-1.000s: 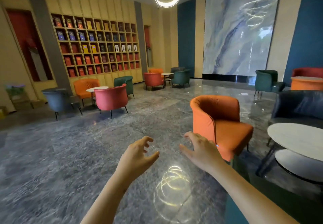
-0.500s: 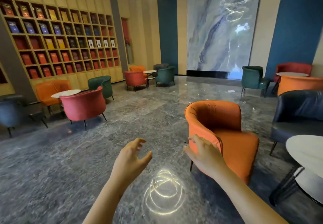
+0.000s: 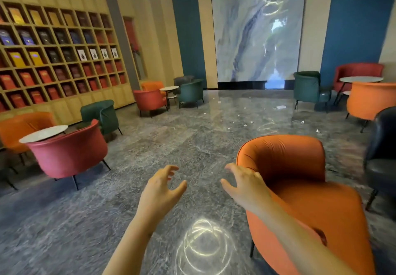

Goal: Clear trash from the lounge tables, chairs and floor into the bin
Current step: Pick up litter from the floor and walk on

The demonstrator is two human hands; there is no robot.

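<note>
- My left hand (image 3: 159,189) is held out over the floor (image 3: 64,221), fingers spread and loosely bent, thumb out; it holds nothing.
- My right hand (image 3: 246,185) is out beside it, fingers also spread and loosely bent, holding nothing. It is at the near edge of the orange chair (image 3: 304,199); I cannot tell whether the fingertips touch the chair's rim.
- The trash is small white scraps well ahead of me on the floor: the largest scrap (image 3: 280,107) lies near the green chair (image 3: 308,86), and smaller bits (image 3: 302,122) are scattered between there and the orange chair's back.
- A ring of reflected light (image 3: 203,249) shows on the floor below and between my forearms.
- To my left a pink chair (image 3: 68,156) stands with its back to me, a round table (image 3: 42,133) just behind it.
- A dark chair (image 3: 381,152) sits at the right edge.
- Shelves (image 3: 60,56) of boxes cover the left wall.
</note>
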